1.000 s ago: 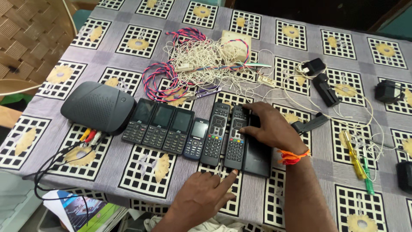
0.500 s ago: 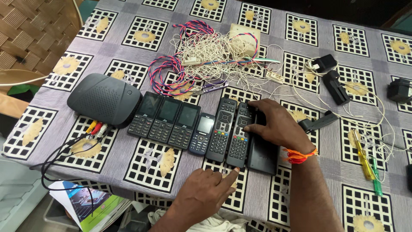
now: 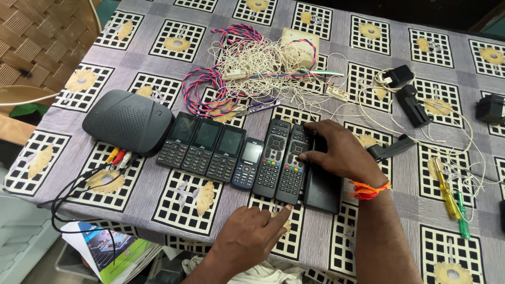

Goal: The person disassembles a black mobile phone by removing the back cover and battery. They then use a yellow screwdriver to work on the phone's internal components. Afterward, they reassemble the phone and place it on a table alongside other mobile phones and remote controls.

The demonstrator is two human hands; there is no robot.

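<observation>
A row of devices lies on the patterned tablecloth: three black keypad phones [image 3: 204, 148], a small dark blue phone [image 3: 247, 163], two black remote controls [image 3: 271, 157] [image 3: 293, 171] and a flat black slab [image 3: 322, 181]. My right hand [image 3: 342, 155] rests palm down on the slab, fingertips touching the second remote's upper half. My left hand [image 3: 252, 235] lies at the table's front edge, index finger pointing at the bottom end of that remote. Neither hand grips anything.
A dark grey set-top box [image 3: 128, 120] with coloured plugs and black cables sits left of the phones. A tangle of white and pink-blue wires [image 3: 247, 66] lies behind. Black chargers [image 3: 412, 104], a yellow screwdriver [image 3: 446, 189] and a green one [image 3: 462, 214] lie at right. A magazine [image 3: 108, 249] lies below.
My hands have hardly moved. The view has drifted slightly, and my left index finger now reaches closer to the remote's bottom end.
</observation>
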